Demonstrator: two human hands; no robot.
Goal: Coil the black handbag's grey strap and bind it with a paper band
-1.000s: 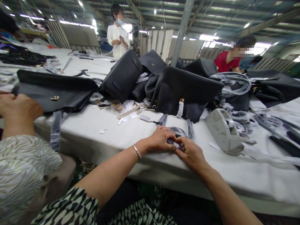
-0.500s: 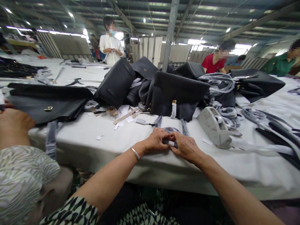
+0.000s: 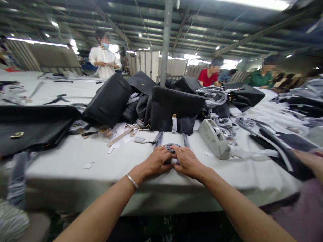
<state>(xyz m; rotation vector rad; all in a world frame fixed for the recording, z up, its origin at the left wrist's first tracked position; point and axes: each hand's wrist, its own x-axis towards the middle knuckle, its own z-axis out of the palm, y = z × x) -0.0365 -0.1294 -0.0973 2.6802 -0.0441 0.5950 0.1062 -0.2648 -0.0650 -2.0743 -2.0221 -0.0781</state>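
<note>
On the near part of the white-covered table [image 3: 101, 171], a coiled dark strap [image 3: 172, 146] in clear plastic lies between my hands, with a white band [image 3: 174, 161] around its near side. My left hand [image 3: 156, 160] grips the coil from the left, its fingers bent over the top. From the right, my right hand [image 3: 188, 162] closes on the same coil, fingers over it and thumb near the band. My fingers cover much of the strap. Just beyond stands a black handbag [image 3: 174, 107] with a wrapped clasp [image 3: 174, 123]; two plastic-wrapped strips reach from it toward the coil.
A grey tape dispenser [image 3: 214, 139] stands to my right. More black bags [image 3: 108, 101] are heaped behind, and another bag [image 3: 37, 124] lies at left. Paper scraps [image 3: 118, 137] litter the table. A co-worker's arm [image 3: 309, 161] enters at right; several people stand across the table.
The view has swung right, so most things sit further left. My fingers, earlier pinching near the white band, now lie flatter over the coil.
</note>
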